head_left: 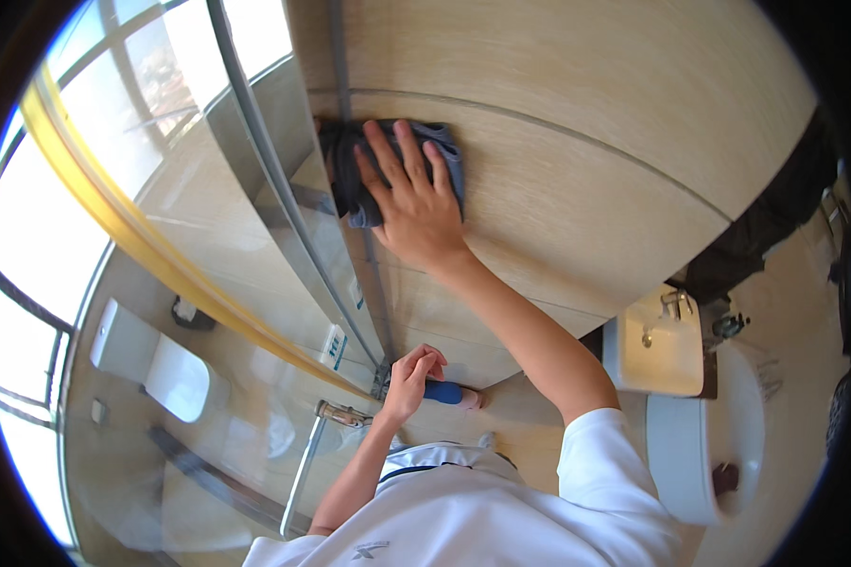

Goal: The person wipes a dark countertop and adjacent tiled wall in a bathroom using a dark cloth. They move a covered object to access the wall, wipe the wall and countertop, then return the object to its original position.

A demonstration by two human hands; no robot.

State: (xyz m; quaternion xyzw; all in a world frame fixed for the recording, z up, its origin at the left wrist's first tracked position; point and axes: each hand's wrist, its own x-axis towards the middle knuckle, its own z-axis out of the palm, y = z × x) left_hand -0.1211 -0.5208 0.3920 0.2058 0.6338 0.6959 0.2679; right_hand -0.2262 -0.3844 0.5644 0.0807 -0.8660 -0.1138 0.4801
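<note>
My right hand (418, 191) presses a dark grey-blue cloth (452, 166) against the beige tiled wall (539, 184), close beside the metal-framed edge of a glass panel (269, 163). Its fingers are spread over the folded cloth. Lower down, my left hand (415, 375) hangs in front of my body near the foot of the glass, with loosely curled fingers and no object seen in it.
A glass door with a metal handle (301, 478) stands at lower left; a white toilet (177, 375) shows through the glass. To the right are a washbasin (663, 347) with a tap (676, 303), a white bathtub (681, 453) and dark hanging fabric (766, 220).
</note>
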